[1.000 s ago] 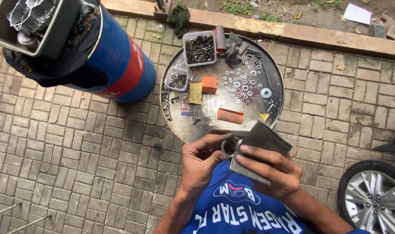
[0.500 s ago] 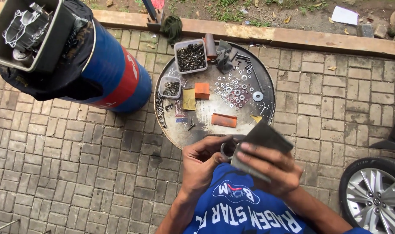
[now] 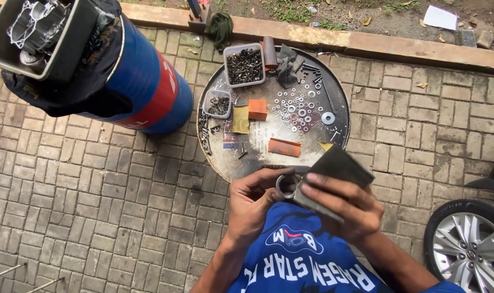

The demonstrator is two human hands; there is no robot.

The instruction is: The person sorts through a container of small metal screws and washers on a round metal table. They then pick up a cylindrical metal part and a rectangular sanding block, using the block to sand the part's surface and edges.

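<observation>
Metal ring point(image 3: 286, 186) pinched in left hand point(image 3: 252, 203), dark abrasive sheet point(image 3: 334, 176) gripped by right hand point(image 3: 344, 209); ring could be dropped if rubbed hard.

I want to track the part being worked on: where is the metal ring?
In the head view, low centre: the metal ring sits pinched in the left hand, touching the dark sheet held by the right hand.

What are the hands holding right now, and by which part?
Left hand pinches a small metal ring by its rim; right hand grips a dark abrasive sheet along its lower edge.
</observation>
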